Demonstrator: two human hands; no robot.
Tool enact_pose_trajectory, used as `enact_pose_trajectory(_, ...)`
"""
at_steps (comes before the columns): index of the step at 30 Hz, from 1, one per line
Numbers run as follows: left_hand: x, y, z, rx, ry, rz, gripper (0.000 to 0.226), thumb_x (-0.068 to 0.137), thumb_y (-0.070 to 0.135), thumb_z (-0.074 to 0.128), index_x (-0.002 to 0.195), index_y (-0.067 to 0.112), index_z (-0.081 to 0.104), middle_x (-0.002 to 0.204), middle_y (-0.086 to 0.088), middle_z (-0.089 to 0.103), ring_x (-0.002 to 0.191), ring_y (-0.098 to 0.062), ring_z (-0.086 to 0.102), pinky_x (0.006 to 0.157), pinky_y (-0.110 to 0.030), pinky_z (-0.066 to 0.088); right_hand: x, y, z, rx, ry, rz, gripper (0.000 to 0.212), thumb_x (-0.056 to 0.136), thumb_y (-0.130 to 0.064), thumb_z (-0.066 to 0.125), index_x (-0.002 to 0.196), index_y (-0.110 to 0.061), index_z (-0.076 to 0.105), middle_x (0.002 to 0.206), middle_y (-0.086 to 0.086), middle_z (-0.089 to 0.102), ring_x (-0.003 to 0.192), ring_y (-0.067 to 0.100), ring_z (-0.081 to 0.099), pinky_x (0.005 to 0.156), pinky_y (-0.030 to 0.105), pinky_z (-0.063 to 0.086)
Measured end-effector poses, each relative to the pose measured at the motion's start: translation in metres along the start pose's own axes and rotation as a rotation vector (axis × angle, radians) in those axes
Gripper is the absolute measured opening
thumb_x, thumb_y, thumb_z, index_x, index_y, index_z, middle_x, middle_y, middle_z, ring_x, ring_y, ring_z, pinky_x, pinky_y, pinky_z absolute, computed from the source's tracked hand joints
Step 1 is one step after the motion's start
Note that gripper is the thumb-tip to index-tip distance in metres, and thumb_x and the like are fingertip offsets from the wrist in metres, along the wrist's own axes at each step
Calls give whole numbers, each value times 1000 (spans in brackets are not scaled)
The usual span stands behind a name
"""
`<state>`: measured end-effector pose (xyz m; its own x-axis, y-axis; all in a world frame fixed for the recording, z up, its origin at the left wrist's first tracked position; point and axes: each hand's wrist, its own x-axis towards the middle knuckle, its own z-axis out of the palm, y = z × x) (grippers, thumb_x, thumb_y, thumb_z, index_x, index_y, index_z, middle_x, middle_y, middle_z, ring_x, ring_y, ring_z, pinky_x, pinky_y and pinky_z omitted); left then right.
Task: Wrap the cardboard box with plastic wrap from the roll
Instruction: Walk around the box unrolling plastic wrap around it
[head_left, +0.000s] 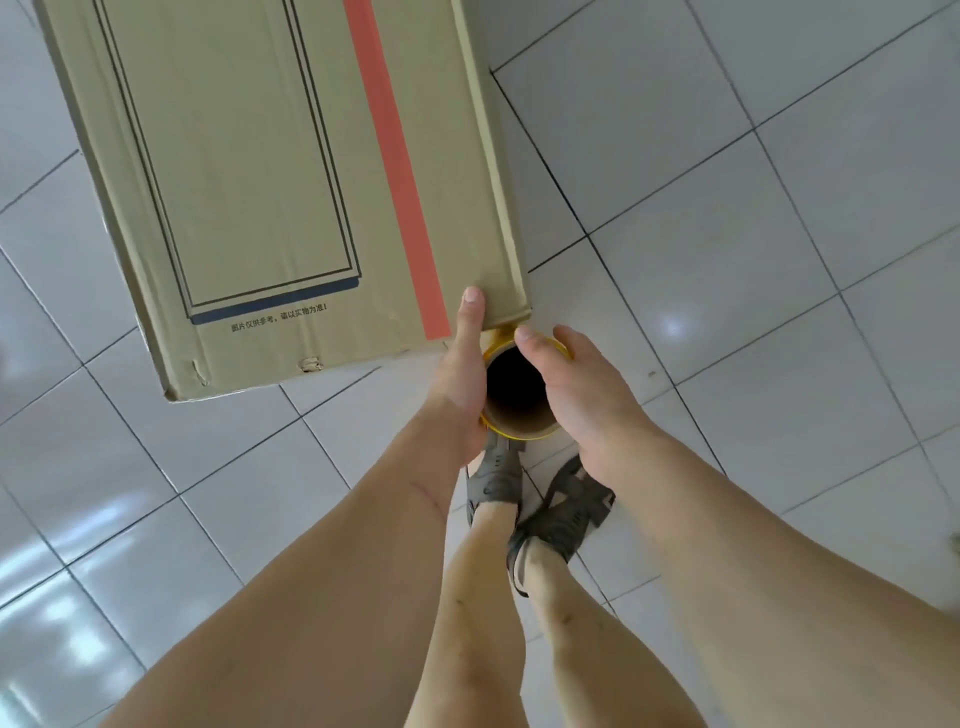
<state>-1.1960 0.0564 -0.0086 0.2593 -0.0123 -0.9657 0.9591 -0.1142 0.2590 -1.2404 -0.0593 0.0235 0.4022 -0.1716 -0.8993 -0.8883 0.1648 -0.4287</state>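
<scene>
Matt brown cardboard box (270, 171), scuffed at its near edge; just beside its corner, the roll (519, 410) has a raw cardboard core. Glossy floor tiles (779, 208) underneath.

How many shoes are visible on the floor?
2. One shoe is below the roll, partly hidden by the left hand; the other shoe is to its right, under the right hand.

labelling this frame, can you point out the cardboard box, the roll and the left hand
cardboard box (249, 171), head view, on its printed top face
roll (519, 418), head view, on the near inner wall of its cardboard core
left hand (460, 374), head view, on the back of the hand
</scene>
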Motion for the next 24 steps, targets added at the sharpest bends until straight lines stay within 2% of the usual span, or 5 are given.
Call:
enact_pose_trajectory(2,-1,2,3,-5,-28,-27,95,89,94,45,134,15,75,116,-13,84,110,-30,82,109,-53,59,1,-5,-6,40,-11,43,18,93,-54,56,107,-43,50,89,-27,46,78,-7,45,65,15,32)
enact_pose_trajectory(6,-9,5,14,-82,-64,-98,96,91,94,34,104,7,74,90,-15,85,99,-36,80,110,-56,57,7,-8,-20,-79,52,-25,56,90,-58,58,138,-30,52,109,-17,51,95,4,49,69,16,35)
enact_pose_trajectory(14,6,-5,42,-189,62,-63,139,40,114,56,139,18,70,122,-12,83,115,-33,79,111,-56,57,22,-21,-43,-175,-90,-43,68,87,-62,59,147,-34,42,139,-13,49,114,5,42,87,21,32)
enact_pose_trajectory(17,-5,3,50,-264,50,-48,114,75,104,47,134,10,73,113,-16,84,106,-33,82,104,-53,62,26,-30,-53,-218,-157,-51,48,86,-59,61,128,-37,55,108,-22,55,107,5,47,74,14,36)
enact_pose_trajectory(24,-10,9,78,-485,30,-54,107,91,96,23,112,5,76,99,-17,85,103,-32,79,102,-48,59,44,-48,-81,-438,-211,-167,47,85,-58,65,124,-34,56,114,-13,56,109,12,53,89,26,42)
